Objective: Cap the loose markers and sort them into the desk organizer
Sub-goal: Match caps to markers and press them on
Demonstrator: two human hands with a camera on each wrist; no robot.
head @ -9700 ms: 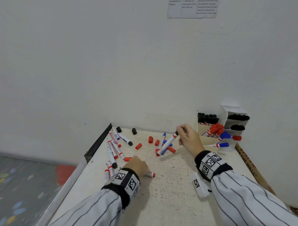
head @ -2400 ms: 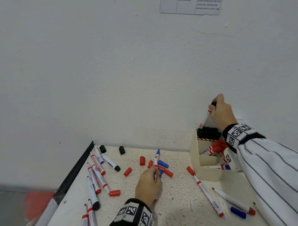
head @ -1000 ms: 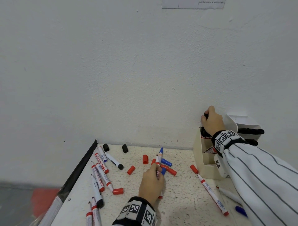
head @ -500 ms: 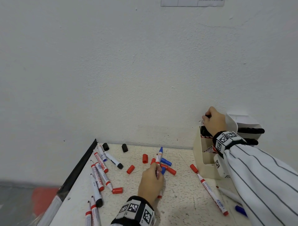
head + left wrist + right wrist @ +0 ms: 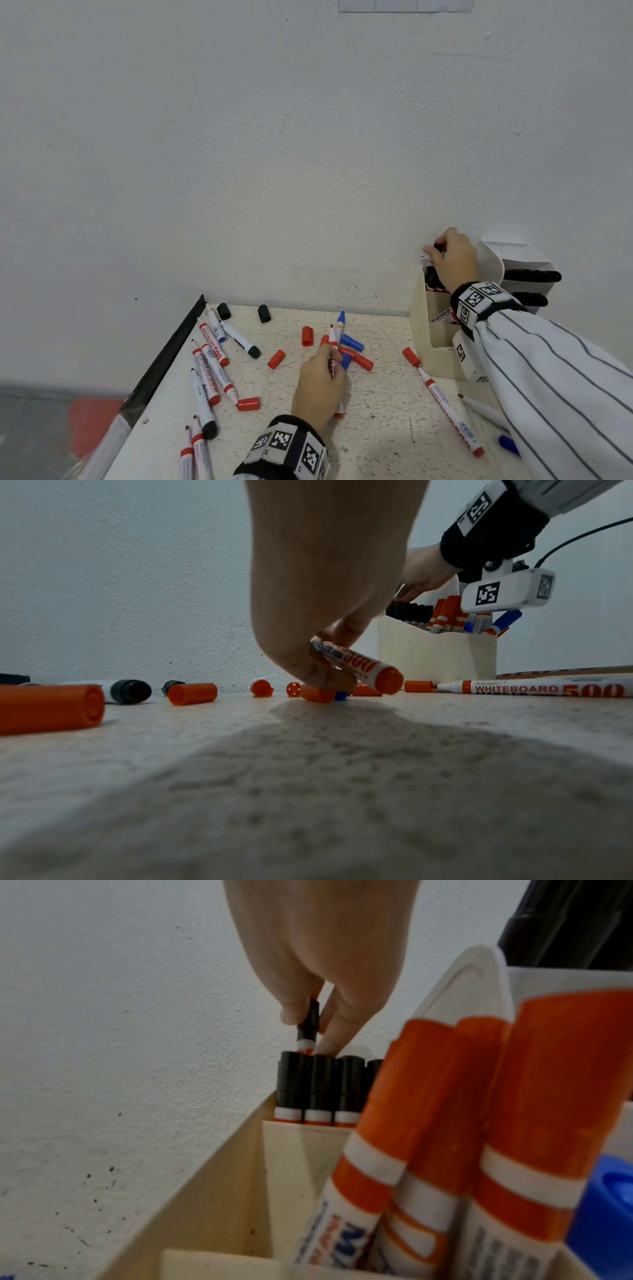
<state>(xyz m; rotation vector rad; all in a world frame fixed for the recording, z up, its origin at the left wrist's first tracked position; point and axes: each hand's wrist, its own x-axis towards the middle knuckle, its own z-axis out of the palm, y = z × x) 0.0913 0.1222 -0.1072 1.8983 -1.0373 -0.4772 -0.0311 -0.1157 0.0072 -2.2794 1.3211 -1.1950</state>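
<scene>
- At the rear compartment of the cream plastic desk organizer (image 5: 423,329), I judge sorting to be the step in hand: my right hand (image 5: 454,260) pinches the black-capped whiteboard marker (image 5: 308,1023) between fingers (image 5: 294,1012), half lowered among other black markers.
- Next move, in my judgement: press it down, release.
- My left hand (image 5: 320,387) pinches an uncapped red whiteboard marker (image 5: 356,666) above the speckled desk (image 5: 376,428); it needs a red cap.
- Hidden: compartment depth; my sleeve covers the organizer's front.
</scene>
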